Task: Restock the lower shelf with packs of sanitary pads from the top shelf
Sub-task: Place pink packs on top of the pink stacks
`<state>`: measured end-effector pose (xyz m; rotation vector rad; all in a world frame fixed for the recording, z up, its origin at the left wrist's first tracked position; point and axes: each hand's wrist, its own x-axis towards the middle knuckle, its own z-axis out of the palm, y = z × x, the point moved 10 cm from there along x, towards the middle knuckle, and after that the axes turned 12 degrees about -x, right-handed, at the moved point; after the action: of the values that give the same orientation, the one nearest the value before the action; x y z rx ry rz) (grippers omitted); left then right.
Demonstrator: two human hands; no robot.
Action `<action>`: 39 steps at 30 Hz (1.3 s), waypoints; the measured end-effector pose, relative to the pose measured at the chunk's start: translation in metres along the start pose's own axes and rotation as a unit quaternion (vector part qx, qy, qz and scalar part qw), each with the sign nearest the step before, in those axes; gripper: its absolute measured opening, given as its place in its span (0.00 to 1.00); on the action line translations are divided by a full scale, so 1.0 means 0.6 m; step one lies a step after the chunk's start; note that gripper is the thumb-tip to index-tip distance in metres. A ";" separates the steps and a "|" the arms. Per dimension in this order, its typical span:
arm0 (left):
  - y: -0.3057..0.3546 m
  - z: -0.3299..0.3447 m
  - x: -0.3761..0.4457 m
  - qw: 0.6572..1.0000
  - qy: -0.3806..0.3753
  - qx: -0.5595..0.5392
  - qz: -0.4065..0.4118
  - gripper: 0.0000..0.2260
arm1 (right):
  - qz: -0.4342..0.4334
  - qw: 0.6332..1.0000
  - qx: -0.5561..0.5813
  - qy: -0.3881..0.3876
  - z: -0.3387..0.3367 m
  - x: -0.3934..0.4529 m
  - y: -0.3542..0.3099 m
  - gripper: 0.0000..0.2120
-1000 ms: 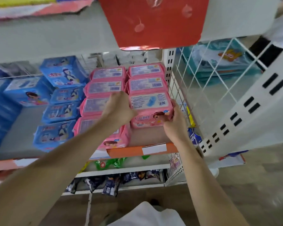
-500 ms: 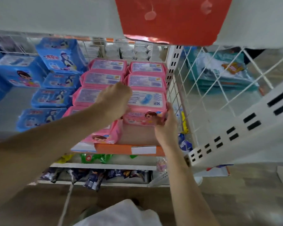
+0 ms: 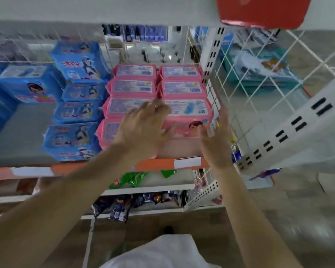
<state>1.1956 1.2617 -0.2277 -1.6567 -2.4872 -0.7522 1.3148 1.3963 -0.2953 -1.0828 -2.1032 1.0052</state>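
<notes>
The left hand [image 3: 143, 126] is open with fingers spread, lying over the seam between two rows of pink plastic packs of sanitary pads. The right hand [image 3: 217, 140] is open too, fingers straight, beside the right end of the front pink pack with a cartoon face [image 3: 188, 118]; whether it touches is unclear. That pack sits at the front of the right row on the grey shelf with an orange edge strip [image 3: 162, 164]. Blue plastic packs [image 3: 75, 113] stack to the left, a white wire grid panel [image 3: 249, 89] stands right.
</notes>
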 end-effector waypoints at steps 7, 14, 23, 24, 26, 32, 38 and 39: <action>-0.041 -0.064 -0.137 0.999 0.035 -0.032 0.024 0.23 | -0.125 0.984 -0.112 0.054 0.006 -0.093 -0.103 0.31; -0.118 -0.140 -0.235 0.995 0.058 -0.075 -0.002 0.28 | -0.181 0.968 -0.173 0.013 0.073 -0.208 -0.231 0.30; -0.127 -0.284 -0.307 0.978 0.144 -0.139 0.058 0.28 | -0.284 0.938 -0.195 0.039 0.062 -0.327 -0.409 0.28; -0.122 -0.296 -0.309 0.976 0.151 -0.142 0.066 0.28 | -0.300 0.933 -0.192 0.045 0.055 -0.335 -0.427 0.28; -0.114 -0.334 -0.315 0.970 0.172 -0.152 0.084 0.28 | -0.333 0.922 -0.188 0.061 0.040 -0.349 -0.469 0.28; -0.091 -0.440 -0.317 0.955 0.232 -0.127 0.135 0.26 | -0.423 0.878 -0.192 0.116 -0.001 -0.366 -0.582 0.25; -0.065 -0.522 -0.312 0.941 0.282 -0.087 0.168 0.24 | -0.469 0.851 -0.171 0.162 -0.042 -0.345 -0.644 0.23; -0.061 -0.530 -0.307 0.940 0.284 -0.082 0.167 0.24 | -0.472 0.848 -0.170 0.168 -0.046 -0.338 -0.650 0.23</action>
<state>1.1726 0.9579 -0.0184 -1.5587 -1.7395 -1.2053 1.2750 1.0818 0.0106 -0.2026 -2.1319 -0.0394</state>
